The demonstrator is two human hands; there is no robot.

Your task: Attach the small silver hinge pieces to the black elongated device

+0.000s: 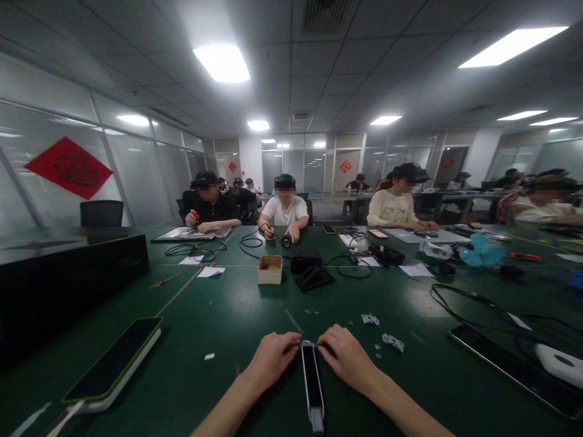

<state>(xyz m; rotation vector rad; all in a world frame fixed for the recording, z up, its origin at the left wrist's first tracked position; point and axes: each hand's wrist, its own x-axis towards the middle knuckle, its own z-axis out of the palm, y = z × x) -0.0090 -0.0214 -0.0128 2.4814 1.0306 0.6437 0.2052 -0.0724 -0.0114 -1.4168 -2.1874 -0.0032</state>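
1. Nearest, lying lengthwise on the green table (204, 340): a slim, white-edged dark device (312, 379).
2. At its far end, one to each side: left hand (273, 355) and right hand (345, 350), fingers bent; cannot tell whether gripping.
3. Right of the right hand: two metal pieces (393, 342).
4. Farther: open box (269, 275) beside black case (305, 260).
5. Across: seated person in white (286, 210).

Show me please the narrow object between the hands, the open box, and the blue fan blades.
Narrow object (312, 377), head view: middle of its dark face.
Open box (269, 277), head view: its front wall.
Blue fan blades (481, 250), head view: the middle.
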